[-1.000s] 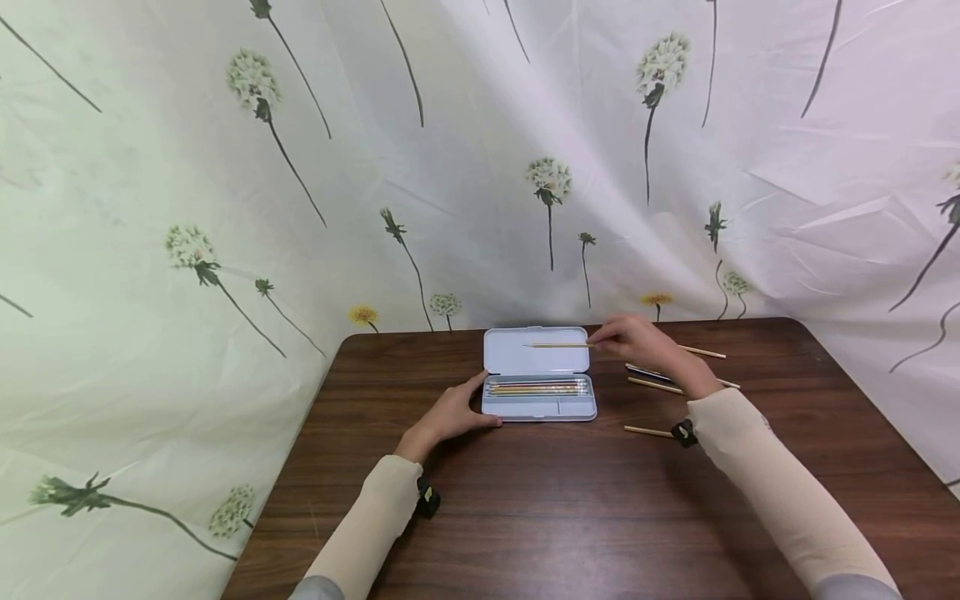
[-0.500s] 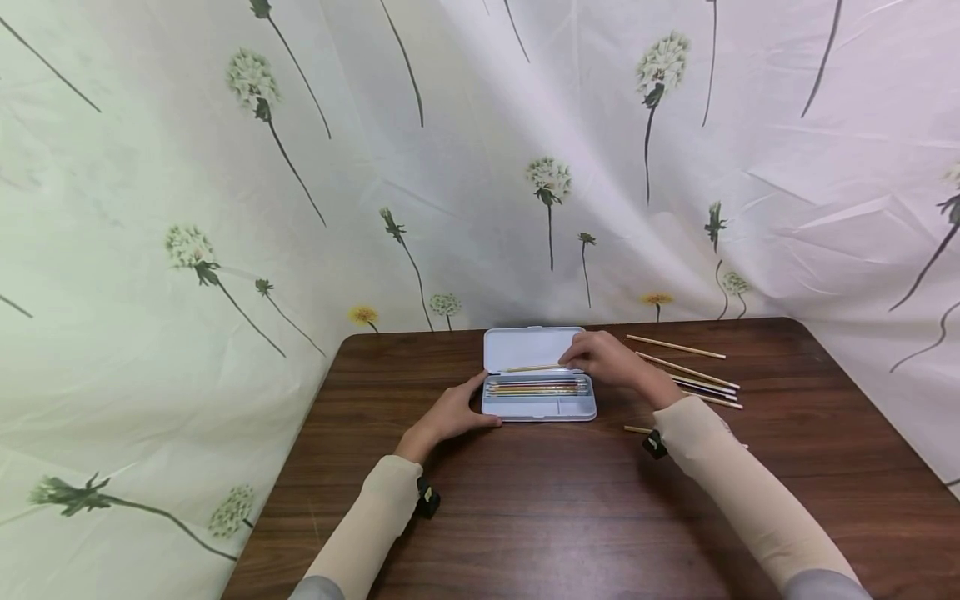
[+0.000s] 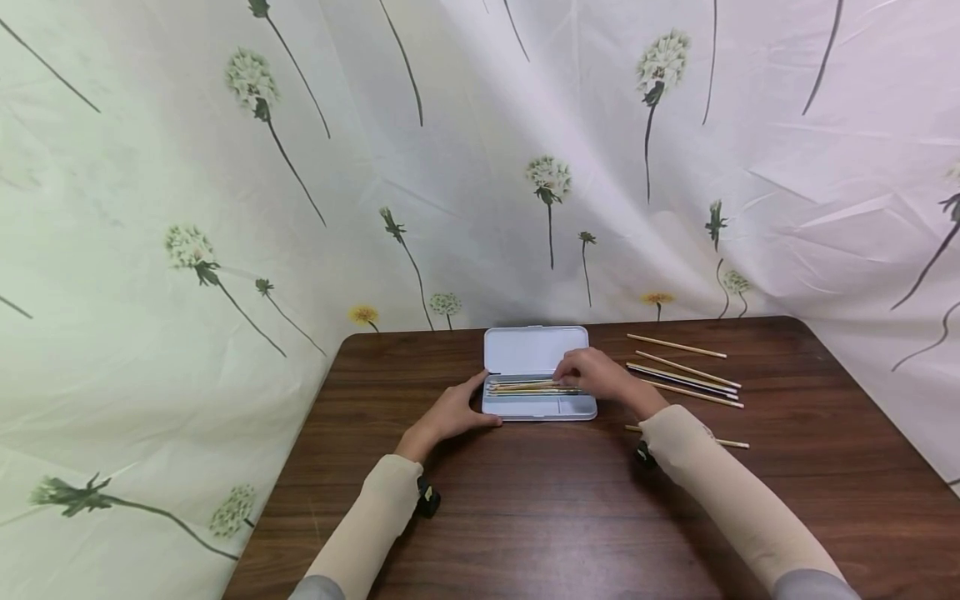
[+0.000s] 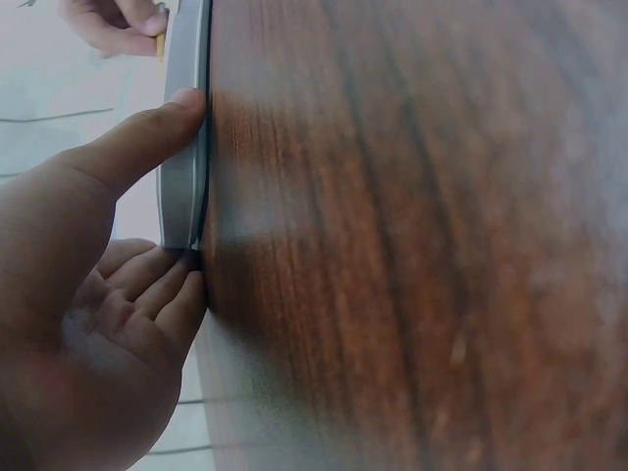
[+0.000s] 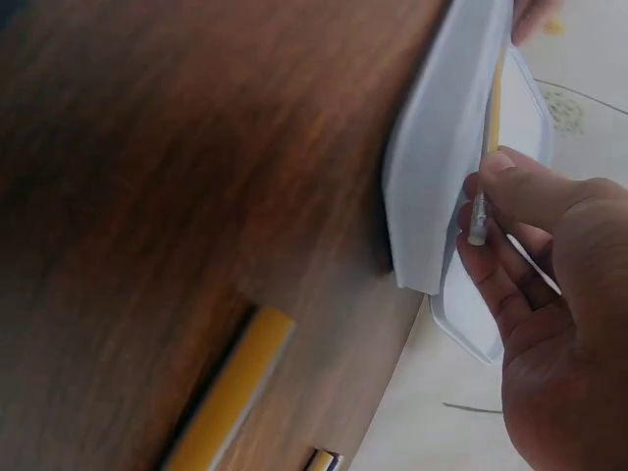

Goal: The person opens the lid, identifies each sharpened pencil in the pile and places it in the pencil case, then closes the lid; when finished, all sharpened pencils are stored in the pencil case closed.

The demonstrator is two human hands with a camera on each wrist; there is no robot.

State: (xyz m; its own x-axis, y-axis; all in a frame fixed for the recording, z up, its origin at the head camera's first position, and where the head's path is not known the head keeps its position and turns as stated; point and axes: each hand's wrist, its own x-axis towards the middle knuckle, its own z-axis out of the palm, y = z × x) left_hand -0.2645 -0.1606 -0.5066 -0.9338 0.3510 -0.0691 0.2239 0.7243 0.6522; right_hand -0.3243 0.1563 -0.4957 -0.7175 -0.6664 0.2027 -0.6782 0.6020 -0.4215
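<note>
A pale pencil case (image 3: pixel 525 417) lies with its lid (image 3: pixel 528 350) raised toward the back of the table. My left hand (image 3: pixel 448 412) holds its left end, thumb at the front side (image 4: pixel 181 167) and fingers round the end. With my right hand (image 3: pixel 595 373) I pinch a yellow pencil (image 5: pixel 495 110) near its eraser end, between thumb and fingertips. This pencil lies lengthwise over the case's back compartment, eraser to the right. Several pencils (image 3: pixel 513 390) are in that compartment, partly covered by the right hand. The front compartment has a small divider.
Right of the case, several loose pencils lie on the brown table (image 3: pixel 525 517), among them a yellow one (image 3: pixel 675 345) at the back and another (image 3: pixel 731 443) partly under the right sleeve. A flower-print cloth (image 3: pixel 465 167) hangs behind the table.
My right hand has carried the yellow pencil left and down, from in front of the raised lid to the back compartment. My left hand has stayed at the case.
</note>
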